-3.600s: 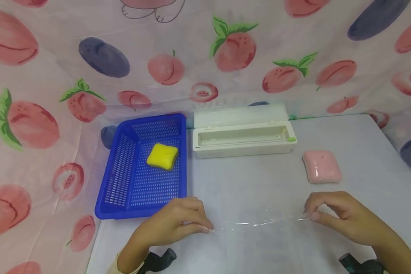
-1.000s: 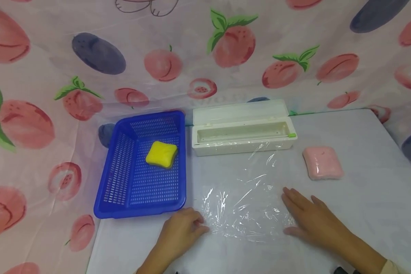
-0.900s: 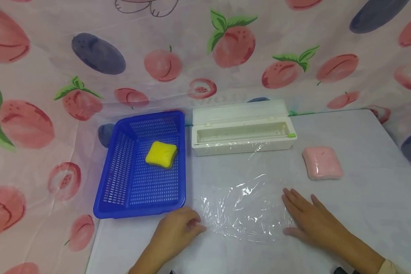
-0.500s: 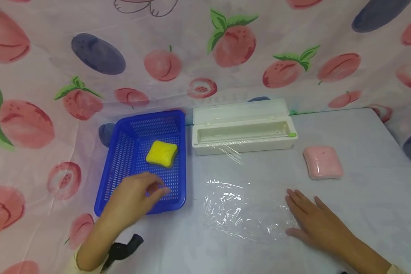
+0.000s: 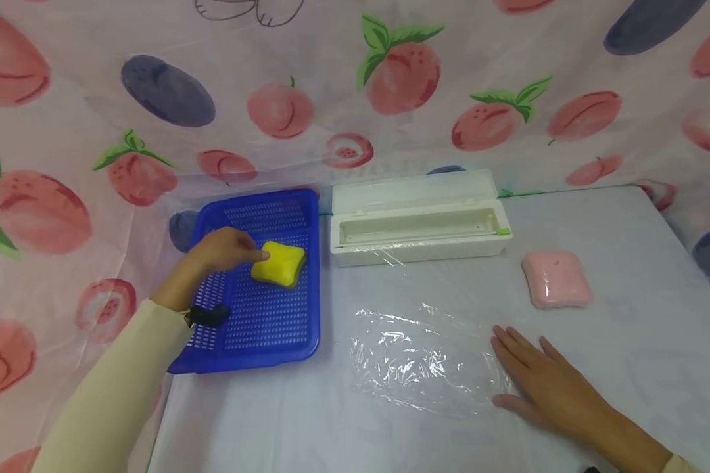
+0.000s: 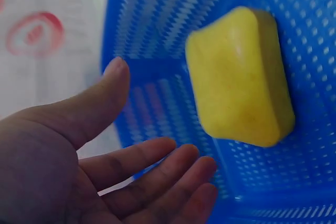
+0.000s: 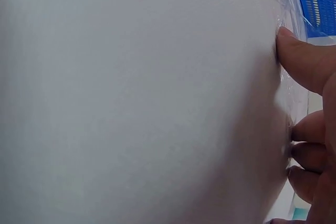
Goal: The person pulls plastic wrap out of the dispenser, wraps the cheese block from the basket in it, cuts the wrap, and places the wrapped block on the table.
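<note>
In the head view my left hand (image 5: 225,249) is over the blue basket (image 5: 272,358), beside a yellow pillow-shaped block (image 5: 281,264) that looks like a bar of soap. The left wrist view shows the thumb and fingers spread, with a gap between them and the yellow block (image 6: 236,77). My right hand (image 5: 547,387) lies with extended fingers at the right edge of a sheet of cling film (image 5: 414,355), spread wrinkled on the white table. From the right wrist, the fingertips (image 7: 310,127) press down along the film's edge.
Behind the film stands a white cling film box (image 5: 420,253), its lid raised, with film stretching from its front edge. A pink pillow-shaped block (image 5: 557,279), glossy as if wrapped, sits to the right. A fruit-print cloth (image 5: 343,98) hangs behind the table.
The film, earlier held stretched between both hands, now lies on the table. My left hand has let go of it and moved up-left over the basket; the right stays flat at the film's edge.
</note>
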Demonstrator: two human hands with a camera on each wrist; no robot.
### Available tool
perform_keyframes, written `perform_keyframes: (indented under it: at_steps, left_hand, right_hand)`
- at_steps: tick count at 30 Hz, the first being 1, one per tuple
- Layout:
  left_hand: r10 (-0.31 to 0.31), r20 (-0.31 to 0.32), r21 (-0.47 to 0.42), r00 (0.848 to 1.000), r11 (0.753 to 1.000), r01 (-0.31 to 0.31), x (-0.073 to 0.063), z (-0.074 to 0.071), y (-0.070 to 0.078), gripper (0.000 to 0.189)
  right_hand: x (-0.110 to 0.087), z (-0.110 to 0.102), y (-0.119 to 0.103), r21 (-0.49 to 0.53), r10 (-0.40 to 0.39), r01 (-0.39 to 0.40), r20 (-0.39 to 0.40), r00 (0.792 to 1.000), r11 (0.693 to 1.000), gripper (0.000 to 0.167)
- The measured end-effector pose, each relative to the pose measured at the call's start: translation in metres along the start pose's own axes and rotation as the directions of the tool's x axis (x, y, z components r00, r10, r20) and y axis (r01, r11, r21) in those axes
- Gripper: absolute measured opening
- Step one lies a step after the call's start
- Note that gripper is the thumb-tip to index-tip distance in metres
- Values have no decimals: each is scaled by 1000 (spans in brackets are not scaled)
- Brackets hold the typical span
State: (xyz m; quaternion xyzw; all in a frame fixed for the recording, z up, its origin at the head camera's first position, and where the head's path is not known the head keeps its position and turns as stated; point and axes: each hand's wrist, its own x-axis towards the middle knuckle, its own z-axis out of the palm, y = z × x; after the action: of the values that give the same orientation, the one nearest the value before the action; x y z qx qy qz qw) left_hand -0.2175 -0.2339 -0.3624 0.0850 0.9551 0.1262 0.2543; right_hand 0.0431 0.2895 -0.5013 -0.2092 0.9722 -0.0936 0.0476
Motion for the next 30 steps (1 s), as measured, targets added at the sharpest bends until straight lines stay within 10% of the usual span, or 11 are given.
perform_keyframes:
  at_steps: [13,25,30]
  left_hand:
    - [-105,243,-223,964,961,161,39,17,-34,62]
    - [-189,251,-326,949,907,267,46,27,-38,56]
    - [-174,188,-297,967,928,224,45,29,-33,40]
  right_hand:
    - [-1,11,2,-21,-22,21,-65,998,1000,96]
    - [0,6,-1,49,55,-57,48,997,997,98]
    - [0,5,-1,30,50,-52,42,998,998,97]
